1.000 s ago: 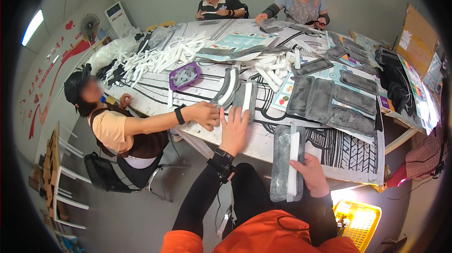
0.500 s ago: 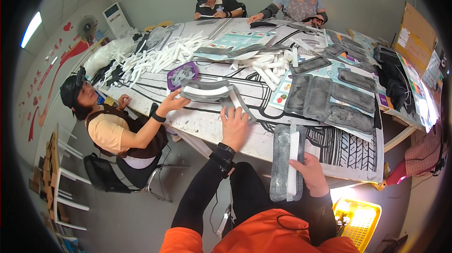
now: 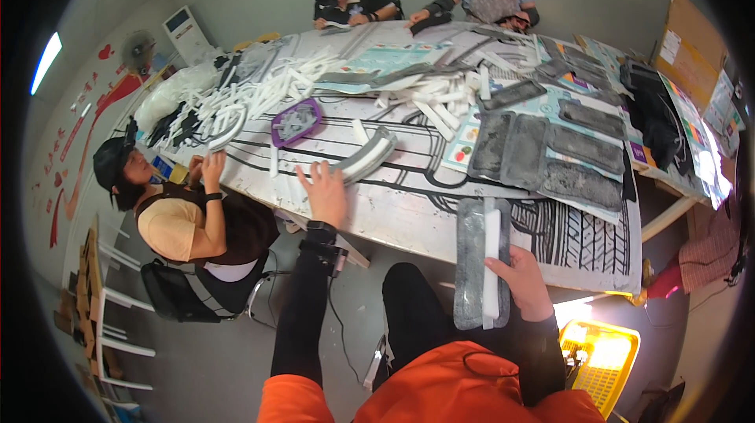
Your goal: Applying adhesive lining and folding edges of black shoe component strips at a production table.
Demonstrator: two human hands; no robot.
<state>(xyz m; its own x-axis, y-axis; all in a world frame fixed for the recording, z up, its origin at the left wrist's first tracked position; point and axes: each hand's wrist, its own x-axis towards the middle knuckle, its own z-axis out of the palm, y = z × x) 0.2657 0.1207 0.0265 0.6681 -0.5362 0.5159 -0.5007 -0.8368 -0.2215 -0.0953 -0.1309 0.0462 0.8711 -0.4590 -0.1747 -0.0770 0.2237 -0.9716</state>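
My right hand point(image 3: 525, 280) grips a flat grey pad point(image 3: 469, 281) with a white foam strip point(image 3: 491, 262) lying lengthwise along it, held upright at the table's near edge. The thumb presses on the strip. My left hand point(image 3: 324, 196) is over the table with its fingers spread, holding nothing. Close beside its fingertips lies a curved grey pad point(image 3: 383, 140) bearing a white strip; whether they touch I cannot tell. A short white foam piece point(image 3: 359, 132) and a purple tray point(image 3: 275, 136) of small translucent pieces are just beyond.
White foam strips point(image 3: 267, 84) are heaped at the back left, more point(image 3: 432, 96) in the middle. Several grey pads point(image 3: 523, 151) lie on printed sheets at right. A co-worker point(image 3: 185, 218) sits at left; two more work across the table. A yellow basket point(image 3: 602, 376) stands below right.
My left hand has moved left, off the grey piece it was on. The left co-worker's hand has drawn back from the pad it held and is now at a white strip. My right hand barely moved.
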